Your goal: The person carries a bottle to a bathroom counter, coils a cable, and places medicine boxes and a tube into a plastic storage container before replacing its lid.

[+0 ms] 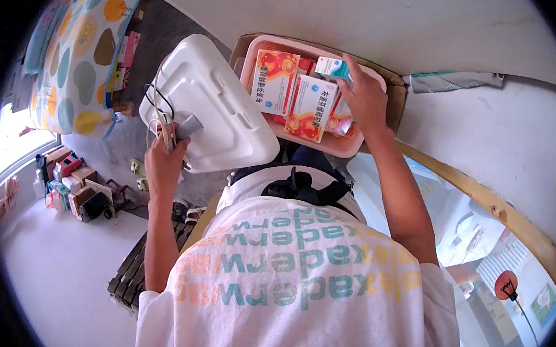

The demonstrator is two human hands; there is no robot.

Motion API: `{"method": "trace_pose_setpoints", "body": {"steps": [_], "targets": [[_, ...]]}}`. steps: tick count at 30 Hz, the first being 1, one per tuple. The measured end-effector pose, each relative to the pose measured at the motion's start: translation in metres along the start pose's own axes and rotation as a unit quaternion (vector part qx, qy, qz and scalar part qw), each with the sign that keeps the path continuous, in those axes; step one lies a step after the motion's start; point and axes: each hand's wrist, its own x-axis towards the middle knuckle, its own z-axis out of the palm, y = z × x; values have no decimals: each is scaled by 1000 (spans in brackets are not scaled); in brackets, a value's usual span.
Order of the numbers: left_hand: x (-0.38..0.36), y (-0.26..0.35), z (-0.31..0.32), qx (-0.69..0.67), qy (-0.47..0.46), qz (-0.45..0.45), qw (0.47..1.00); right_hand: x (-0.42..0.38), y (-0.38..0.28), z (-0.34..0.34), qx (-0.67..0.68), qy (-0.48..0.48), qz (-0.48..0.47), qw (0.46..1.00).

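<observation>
My left hand is closed on a bundle of thin white and black cables with a grey piece at its end. Behind the cables the white plastic lid is tilted, its lower edge at the same hand. In the pink plastic bin lie several medicine boxes: a red-and-white box on the left, another box in the middle. At the bin's far right, my right hand has thumb and forefinger around the end of a small white-and-teal box.
The bin sits in a cardboard box against a pale wall. To the left hangs a patterned cloth. Small boxes and bags stand at the lower left, near a dark slatted stool. A wooden edge runs along the right.
</observation>
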Motion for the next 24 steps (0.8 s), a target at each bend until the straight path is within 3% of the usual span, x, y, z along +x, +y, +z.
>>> {"method": "trace_pose_setpoints", "body": {"steps": [5, 8, 14, 20, 24], "targets": [[-1, -2, 1, -8, -1, 3, 1000, 12, 0, 7, 13, -54, 5, 998], [0, -2, 1, -5, -8, 1, 1000, 7, -1, 28, 76, 45, -62, 994], [2, -2, 3, -23, 5, 8, 1000, -2, 5, 19, 80, -34, -1, 996], [4, 0, 2, -2, -4, 15, 1000, 3, 11, 35, 7, 9, -71, 997], [3, 5, 1, -5, 3, 13, 1000, 9, -9, 13, 4, 33, -21, 999]]}}
